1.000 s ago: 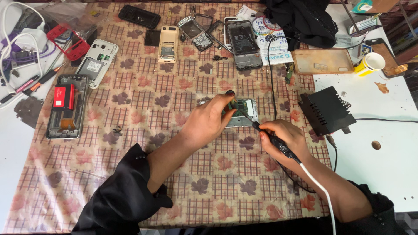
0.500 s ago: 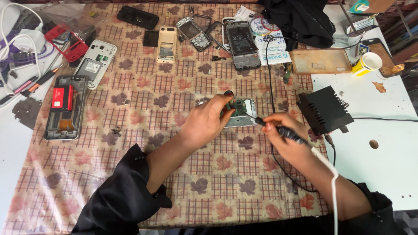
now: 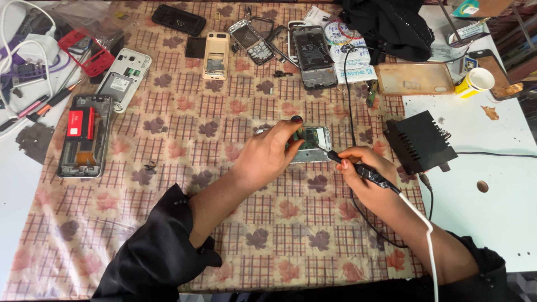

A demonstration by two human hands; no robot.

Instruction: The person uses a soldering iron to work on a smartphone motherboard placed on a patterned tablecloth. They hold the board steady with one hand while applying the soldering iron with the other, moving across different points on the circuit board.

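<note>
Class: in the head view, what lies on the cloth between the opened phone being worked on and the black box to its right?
Only the right hand holding the soldering iron, over bare cloth, between the phone and box.

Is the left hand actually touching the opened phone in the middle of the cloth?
Touching. The head view shows the left hand resting on the opened phone, its fingers lying over the left end with no gap.

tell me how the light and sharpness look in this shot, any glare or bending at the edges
Head view: soft, even light, only faint shadows under the left hand and right hand; the opened phone and soldering iron are reasonably sharp; the white table is bright but not blown out; the patterned cloth bows slightly toward the corners, a wide-lens effect.
</note>
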